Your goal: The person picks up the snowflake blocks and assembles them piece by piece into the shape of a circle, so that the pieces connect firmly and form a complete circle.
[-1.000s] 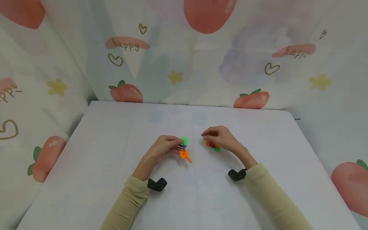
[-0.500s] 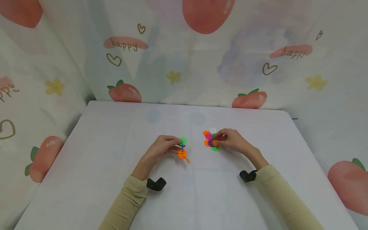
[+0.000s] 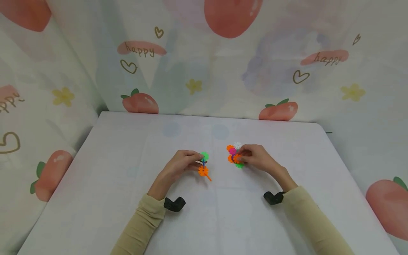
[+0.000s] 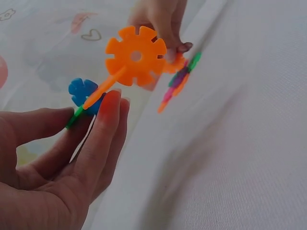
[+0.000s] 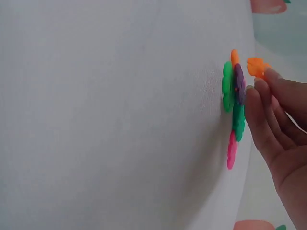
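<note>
Orange disc (image 5: 256, 66) btwn R fingers (image 5: 256, 109)

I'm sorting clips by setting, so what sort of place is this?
Probably a makeshift tabletop play or filming corner, though the wider room is out of view: a white-topped table, a backdrop printed with fruit and "happy" around it, and a pile of colourful notched discs on the table.

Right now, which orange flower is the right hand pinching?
The orange flower at the fingertips of the right hand. The others lie in the pile or belong to the chain in the left hand.
</note>
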A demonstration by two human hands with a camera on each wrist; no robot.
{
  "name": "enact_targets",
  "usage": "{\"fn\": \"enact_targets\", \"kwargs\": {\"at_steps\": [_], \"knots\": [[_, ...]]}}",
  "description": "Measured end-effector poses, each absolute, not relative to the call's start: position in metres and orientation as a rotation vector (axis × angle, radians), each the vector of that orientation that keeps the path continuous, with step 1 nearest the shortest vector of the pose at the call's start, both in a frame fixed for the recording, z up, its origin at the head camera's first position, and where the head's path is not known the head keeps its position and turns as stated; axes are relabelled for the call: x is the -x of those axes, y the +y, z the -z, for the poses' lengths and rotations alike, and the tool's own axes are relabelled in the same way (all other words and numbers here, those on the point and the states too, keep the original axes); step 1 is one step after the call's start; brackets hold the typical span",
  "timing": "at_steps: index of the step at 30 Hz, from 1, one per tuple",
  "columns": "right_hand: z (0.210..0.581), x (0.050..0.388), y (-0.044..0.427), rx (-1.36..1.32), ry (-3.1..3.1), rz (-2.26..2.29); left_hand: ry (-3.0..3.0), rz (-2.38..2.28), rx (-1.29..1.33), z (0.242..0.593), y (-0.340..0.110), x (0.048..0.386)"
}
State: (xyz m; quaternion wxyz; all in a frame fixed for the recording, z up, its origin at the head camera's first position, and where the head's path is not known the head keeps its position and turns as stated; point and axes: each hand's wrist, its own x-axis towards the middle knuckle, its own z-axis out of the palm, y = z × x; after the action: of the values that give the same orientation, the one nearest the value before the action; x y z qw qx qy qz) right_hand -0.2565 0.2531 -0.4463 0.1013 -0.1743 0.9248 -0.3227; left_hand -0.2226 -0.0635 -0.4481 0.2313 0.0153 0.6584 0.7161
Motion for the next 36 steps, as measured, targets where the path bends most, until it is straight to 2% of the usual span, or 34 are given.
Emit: {"fn": "enact_targets", "kwargs": {"at_steps": [12,29,36], "knots": [[0.439,0.244,0.221,0.561,2.604,1.321,1.812,-1.935,-0.059,0.450,-0.062,0.222],[0.429,0.238,0.188,0.662,2.564,1.428,1.837,-1.881,-0.057,0.449,-0.058,0.221],[0.427,0.237,0.180,0.853,2.611,1.419,1.848,-1.880,-0.045,0.447,-0.056,0.219]]}}
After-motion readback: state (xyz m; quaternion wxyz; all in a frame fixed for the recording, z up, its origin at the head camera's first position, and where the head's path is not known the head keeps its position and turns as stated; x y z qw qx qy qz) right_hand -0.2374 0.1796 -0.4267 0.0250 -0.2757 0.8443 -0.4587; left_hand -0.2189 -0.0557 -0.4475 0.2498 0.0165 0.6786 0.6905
